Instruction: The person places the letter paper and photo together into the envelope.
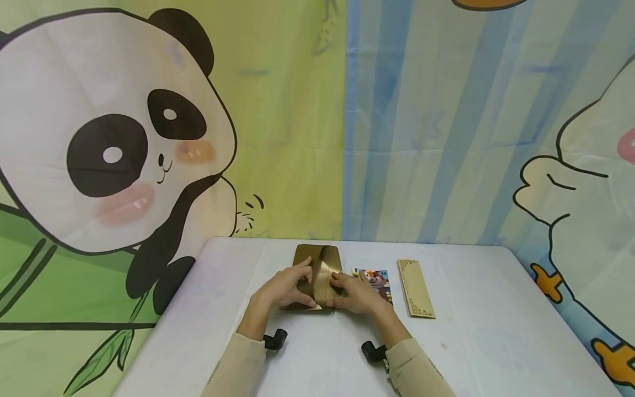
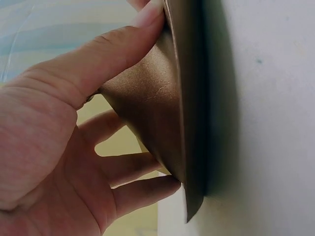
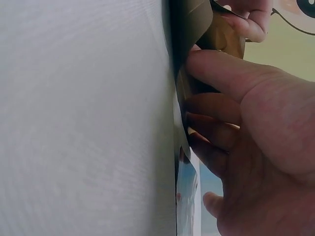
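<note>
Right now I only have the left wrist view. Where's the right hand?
Observer: In the head view, the right hand touches the right side of the shiny brown sheet.
Operator: Anything lying past that side?
Observer: Yes, a colourful picture card, partly hidden by that hand.
Operator: And farther right?
Observer: A tan strip with dark patterned ends, lying apart from the card.

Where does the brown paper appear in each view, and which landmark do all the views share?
Head: brown paper, lower centre.
Left wrist: brown paper, centre, reaching the top edge.
Right wrist: brown paper, top, right of centre.
Shared landmark: the left hand, in all three views.
</note>
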`<action>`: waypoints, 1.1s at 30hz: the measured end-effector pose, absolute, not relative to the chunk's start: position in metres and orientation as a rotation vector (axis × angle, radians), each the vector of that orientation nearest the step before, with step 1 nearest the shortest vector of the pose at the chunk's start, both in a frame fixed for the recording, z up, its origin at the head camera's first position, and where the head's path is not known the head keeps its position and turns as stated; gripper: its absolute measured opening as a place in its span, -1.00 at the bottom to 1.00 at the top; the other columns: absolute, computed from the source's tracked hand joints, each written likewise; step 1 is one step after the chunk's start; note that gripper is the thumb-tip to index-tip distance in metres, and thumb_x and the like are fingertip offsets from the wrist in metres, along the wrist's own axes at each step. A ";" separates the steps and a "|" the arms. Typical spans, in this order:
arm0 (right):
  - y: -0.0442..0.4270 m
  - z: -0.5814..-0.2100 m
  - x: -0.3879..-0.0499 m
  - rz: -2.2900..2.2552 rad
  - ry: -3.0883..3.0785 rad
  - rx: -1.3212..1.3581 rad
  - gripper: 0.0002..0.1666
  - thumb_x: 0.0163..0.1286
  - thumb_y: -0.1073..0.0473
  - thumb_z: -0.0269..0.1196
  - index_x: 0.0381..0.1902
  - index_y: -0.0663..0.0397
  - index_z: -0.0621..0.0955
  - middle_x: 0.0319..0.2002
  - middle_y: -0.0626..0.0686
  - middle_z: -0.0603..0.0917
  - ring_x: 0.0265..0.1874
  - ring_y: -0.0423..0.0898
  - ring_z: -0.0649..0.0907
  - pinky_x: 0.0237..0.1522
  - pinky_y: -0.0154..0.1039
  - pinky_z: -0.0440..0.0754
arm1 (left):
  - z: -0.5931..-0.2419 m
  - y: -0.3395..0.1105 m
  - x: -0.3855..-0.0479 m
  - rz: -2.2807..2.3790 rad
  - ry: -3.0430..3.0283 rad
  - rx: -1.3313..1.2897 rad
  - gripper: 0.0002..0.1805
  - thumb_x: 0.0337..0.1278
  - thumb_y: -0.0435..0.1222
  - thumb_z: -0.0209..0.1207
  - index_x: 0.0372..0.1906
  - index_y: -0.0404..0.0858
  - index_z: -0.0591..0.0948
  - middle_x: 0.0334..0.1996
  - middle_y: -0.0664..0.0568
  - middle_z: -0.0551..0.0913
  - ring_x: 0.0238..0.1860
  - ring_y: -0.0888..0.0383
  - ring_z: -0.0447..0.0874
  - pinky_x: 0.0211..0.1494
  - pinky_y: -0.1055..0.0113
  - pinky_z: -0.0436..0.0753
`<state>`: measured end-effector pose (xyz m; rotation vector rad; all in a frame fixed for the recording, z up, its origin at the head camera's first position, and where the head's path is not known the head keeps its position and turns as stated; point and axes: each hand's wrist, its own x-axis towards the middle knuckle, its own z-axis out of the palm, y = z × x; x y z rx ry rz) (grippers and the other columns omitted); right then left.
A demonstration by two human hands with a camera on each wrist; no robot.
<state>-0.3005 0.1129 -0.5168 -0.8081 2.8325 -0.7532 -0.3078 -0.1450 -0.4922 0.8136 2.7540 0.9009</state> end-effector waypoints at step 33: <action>0.128 -0.508 -0.304 -0.844 2.899 -0.752 -0.13 0.30 -0.07 0.49 0.43 0.24 0.50 0.52 0.27 0.41 0.51 0.24 0.40 0.52 0.46 -0.06 | -0.495 -0.141 -0.308 0.881 2.768 0.750 -0.49 -0.24 0.09 0.64 -0.28 0.06 0.55 0.72 -0.06 -0.16 0.07 -0.11 0.62 0.17 -0.13 0.54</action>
